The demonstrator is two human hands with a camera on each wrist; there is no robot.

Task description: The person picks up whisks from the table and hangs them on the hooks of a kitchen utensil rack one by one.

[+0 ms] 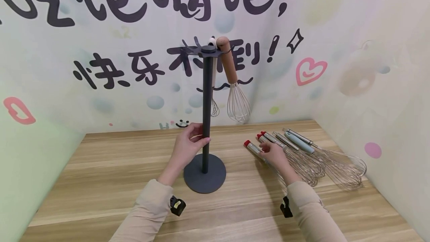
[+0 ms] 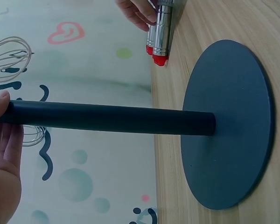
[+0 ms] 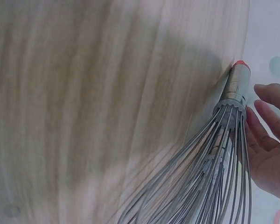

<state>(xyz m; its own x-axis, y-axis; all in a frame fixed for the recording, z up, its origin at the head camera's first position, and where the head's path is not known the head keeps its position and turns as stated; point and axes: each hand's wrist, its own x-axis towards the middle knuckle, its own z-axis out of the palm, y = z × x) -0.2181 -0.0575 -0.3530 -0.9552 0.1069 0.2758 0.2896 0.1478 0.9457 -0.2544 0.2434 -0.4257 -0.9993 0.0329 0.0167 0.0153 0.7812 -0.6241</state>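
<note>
A dark utensil stand (image 1: 207,104) rises upright from its round base on the table. My left hand (image 1: 188,143) holds the pole between thumb and fingers, partway up. From the stand's top hooks hang a whisk with a brown handle (image 1: 229,64) and a white-handled whisk (image 1: 214,72), partly hidden behind the pole. To the right, my right hand (image 1: 273,154) is over the leftmost lying whisk (image 1: 252,147), which has a steel handle with a red end. In the right wrist view, thumb and fingers are spread beside that whisk's handle (image 3: 238,84), not closed round it.
Several more whisks lie side by side on the right of the wooden table (image 1: 134,167), among them one with a pale blue handle (image 1: 299,142). Behind the table stands a printed wall (image 1: 141,100); another wall (image 1: 396,115) borders the right side.
</note>
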